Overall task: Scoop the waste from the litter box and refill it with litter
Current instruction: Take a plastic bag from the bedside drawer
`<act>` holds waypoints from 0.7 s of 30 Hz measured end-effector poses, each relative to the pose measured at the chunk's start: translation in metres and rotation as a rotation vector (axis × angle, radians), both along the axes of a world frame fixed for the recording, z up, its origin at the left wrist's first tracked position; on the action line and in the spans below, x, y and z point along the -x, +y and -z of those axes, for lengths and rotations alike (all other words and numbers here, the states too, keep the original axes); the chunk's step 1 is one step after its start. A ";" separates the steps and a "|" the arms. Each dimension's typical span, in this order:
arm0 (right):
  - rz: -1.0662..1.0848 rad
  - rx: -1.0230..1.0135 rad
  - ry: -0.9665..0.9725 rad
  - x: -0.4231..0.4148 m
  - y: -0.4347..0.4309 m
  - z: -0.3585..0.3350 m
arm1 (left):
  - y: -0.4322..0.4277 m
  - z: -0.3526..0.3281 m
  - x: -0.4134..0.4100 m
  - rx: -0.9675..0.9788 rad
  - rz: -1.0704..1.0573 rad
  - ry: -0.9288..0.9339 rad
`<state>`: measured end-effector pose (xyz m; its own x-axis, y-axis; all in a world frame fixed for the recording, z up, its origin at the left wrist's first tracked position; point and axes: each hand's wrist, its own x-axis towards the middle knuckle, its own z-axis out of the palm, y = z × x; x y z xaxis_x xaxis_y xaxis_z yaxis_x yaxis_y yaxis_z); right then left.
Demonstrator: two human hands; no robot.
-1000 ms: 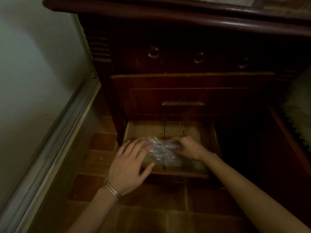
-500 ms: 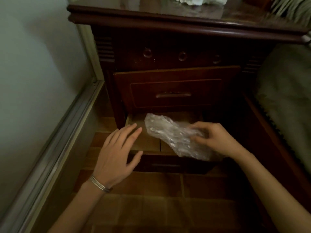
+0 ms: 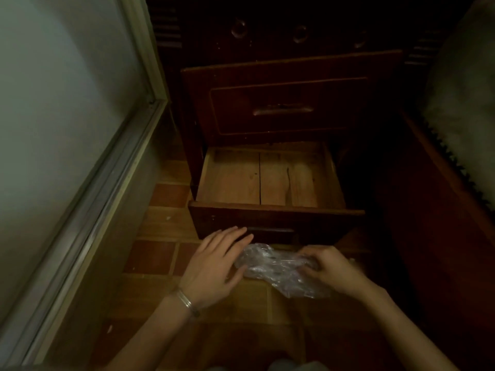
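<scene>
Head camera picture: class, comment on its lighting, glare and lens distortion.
Head view: dim overall, and the upper cabinet front almost vanishes in shadow; the open drawer floor is better lit; small glints show on the crumpled plastic bag held between the left hand and right hand; the wide-angle lens bends the window frame at left.

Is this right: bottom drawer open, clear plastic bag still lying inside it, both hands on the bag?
Not quite. The head view shows the bottom drawer open but bare; the clear plastic bag is out in front of it above the floor tiles, held by the right hand, left hand touching it.
</scene>
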<state>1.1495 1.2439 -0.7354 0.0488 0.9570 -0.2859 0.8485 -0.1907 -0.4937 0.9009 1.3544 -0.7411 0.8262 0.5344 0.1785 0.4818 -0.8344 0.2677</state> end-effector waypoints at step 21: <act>0.042 0.029 0.006 0.008 -0.018 0.038 | 0.009 0.036 -0.082 -0.154 0.101 0.049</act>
<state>1.1413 1.2259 -0.7736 0.0867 0.9454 -0.3141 0.8363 -0.2404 -0.4927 0.9832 1.3637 -0.7772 0.8838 0.4180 0.2100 0.4031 -0.9083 0.1114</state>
